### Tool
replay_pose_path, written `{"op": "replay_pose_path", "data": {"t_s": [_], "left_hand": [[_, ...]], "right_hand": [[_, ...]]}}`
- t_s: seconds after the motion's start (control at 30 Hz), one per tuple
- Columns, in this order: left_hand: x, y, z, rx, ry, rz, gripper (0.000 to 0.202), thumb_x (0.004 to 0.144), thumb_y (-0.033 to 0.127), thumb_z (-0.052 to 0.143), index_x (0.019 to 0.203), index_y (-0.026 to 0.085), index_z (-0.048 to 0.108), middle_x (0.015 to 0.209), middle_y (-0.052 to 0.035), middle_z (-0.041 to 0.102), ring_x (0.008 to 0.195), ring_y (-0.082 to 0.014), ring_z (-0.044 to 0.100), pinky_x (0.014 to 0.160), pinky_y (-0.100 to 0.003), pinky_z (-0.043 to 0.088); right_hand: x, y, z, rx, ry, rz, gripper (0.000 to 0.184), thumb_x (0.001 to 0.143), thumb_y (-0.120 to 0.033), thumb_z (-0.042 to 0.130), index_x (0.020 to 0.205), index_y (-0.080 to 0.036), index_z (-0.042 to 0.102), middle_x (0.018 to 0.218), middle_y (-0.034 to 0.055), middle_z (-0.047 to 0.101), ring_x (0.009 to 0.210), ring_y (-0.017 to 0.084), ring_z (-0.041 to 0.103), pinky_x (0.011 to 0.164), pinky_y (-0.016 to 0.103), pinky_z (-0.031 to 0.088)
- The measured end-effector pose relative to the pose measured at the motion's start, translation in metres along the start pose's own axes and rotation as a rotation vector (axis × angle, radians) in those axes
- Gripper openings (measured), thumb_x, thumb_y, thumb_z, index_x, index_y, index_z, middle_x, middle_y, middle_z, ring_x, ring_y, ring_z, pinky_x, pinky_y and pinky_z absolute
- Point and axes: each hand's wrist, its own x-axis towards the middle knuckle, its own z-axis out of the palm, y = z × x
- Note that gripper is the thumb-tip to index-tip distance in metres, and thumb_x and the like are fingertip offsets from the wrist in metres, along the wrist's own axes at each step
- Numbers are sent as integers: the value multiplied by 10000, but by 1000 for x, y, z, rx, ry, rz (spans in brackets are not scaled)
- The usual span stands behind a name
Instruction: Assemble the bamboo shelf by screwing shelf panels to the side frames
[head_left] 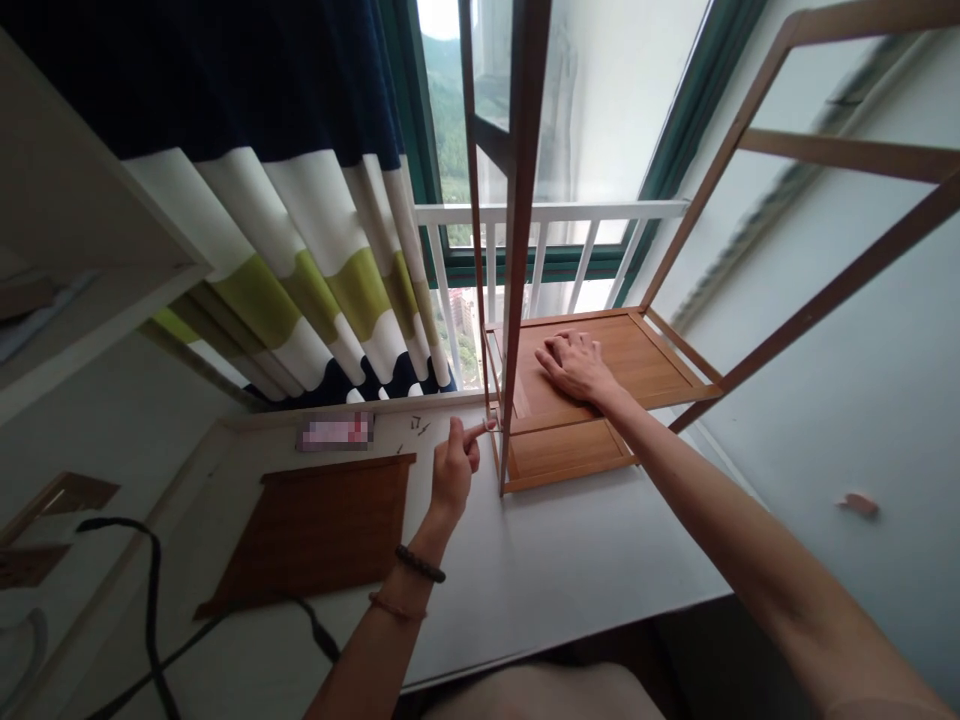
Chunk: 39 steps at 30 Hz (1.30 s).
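Note:
A brown wooden shelf rack [520, 260] stands on the white desktop, with tall posts and slatted side frames. My right hand [576, 368] lies flat on its upper shelf panel [637, 350], fingers spread. My left hand [454, 462] is at the rack's near left post, its index finger stretched to the post and its other fingers partly curled. At that fingertip is a small shiny piece [491, 425], too small to name. Below the upper panel shows a lower panel [566, 452].
A loose brown wooden panel [322, 530] lies on the white desktop [570, 560], left of my left hand. Behind it are a pinkish box [335, 432] and several small screws [417, 425]. A black cable [154, 590] runs at lower left. Curtain [300, 270] and window railing [555, 212] are behind.

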Motion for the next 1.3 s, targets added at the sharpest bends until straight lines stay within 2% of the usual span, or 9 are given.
{"op": "replay_pose_path", "data": {"t_s": [0.13,0.27,0.37,0.47,0.57,0.7,0.83,1.1,1.3], "left_hand": [[17,30,8,-212,-84,-26,709,803,661,351,943,48,678,459,85,191,404,-60,131,427,-237,101],[10,49,10,-252,-94,61,623,817,604,404,914,59,690,444,82,195,403,-58,139,425,-242,101],[-9,43,5,-223,-93,119,565,838,567,402,890,96,711,440,76,189,408,-64,158,434,-249,130],[-23,24,-4,-109,-110,159,593,848,578,362,786,119,732,445,58,207,414,-76,192,440,-258,155],[-21,3,-13,72,-63,143,636,845,599,335,724,123,739,441,37,263,421,-88,251,439,-260,183],[-9,-8,-13,146,-61,79,634,838,617,333,839,127,734,467,42,286,430,-88,264,443,-251,200],[-9,0,0,22,-124,83,646,854,610,305,923,105,702,478,55,246,427,-83,221,434,-248,158],[-31,5,19,-230,-59,96,584,850,580,379,1010,99,669,461,68,245,409,-73,220,409,-223,166],[-22,6,14,-640,-135,-145,510,895,474,353,935,70,662,393,97,191,357,-54,140,384,-189,185]], "right_hand": [[1,0,0,1,-14,5,541,884,-576,229,1130,-223,555,1223,118,501,1105,302,431,918,482,316],[3,0,1,0,-11,31,549,874,-588,249,1144,-222,556,1214,123,507,1119,302,427,928,485,312],[3,0,1,-14,-17,44,552,871,-589,263,1157,-219,556,1211,128,509,1120,305,429,931,492,307],[3,-1,-1,-4,-31,36,559,873,-590,256,1170,-218,549,1226,125,504,1136,300,420,933,486,309],[3,-1,-2,4,-32,26,565,874,-593,242,1163,-219,551,1229,119,504,1131,299,425,928,485,316],[4,0,-1,-6,-35,34,570,870,-600,239,1138,-216,564,1204,122,513,1109,311,435,923,496,317],[3,0,-2,1,-30,36,546,872,-584,262,1133,-209,561,1196,125,517,1114,322,422,921,489,314],[2,2,-1,27,-36,45,544,873,-580,266,1125,-195,555,1245,131,484,1148,338,390,934,502,291],[2,2,0,27,-21,38,536,870,-579,268,1094,-199,573,1220,136,506,1120,346,417,917,516,305]]}}
